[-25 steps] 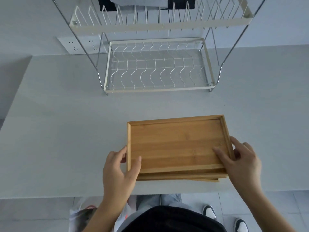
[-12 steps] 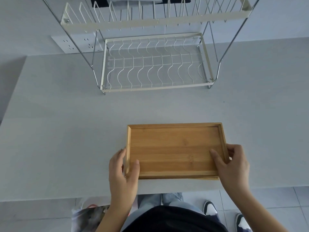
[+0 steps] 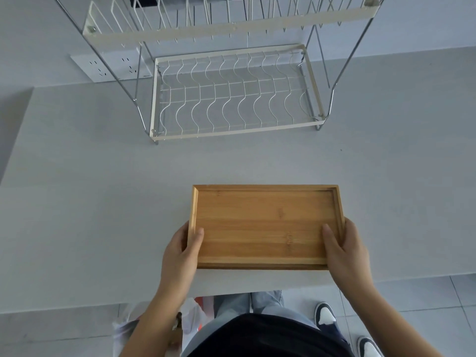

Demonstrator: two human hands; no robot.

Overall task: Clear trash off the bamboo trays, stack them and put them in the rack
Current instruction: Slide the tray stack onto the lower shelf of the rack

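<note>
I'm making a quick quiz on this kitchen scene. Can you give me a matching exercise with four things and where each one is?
Things:
1. stacked bamboo trays
2. wire dish rack
3. wall socket panel
4. plastic bag

Places:
A. on the floor below the table's near edge
B. at the back of the table, with nothing on its lower shelf
C. on the wall behind the rack's left side
D. near the front of the table, gripped at both short ends by the left hand and right hand

Pairs: 1-D, 2-B, 3-C, 4-A
</note>
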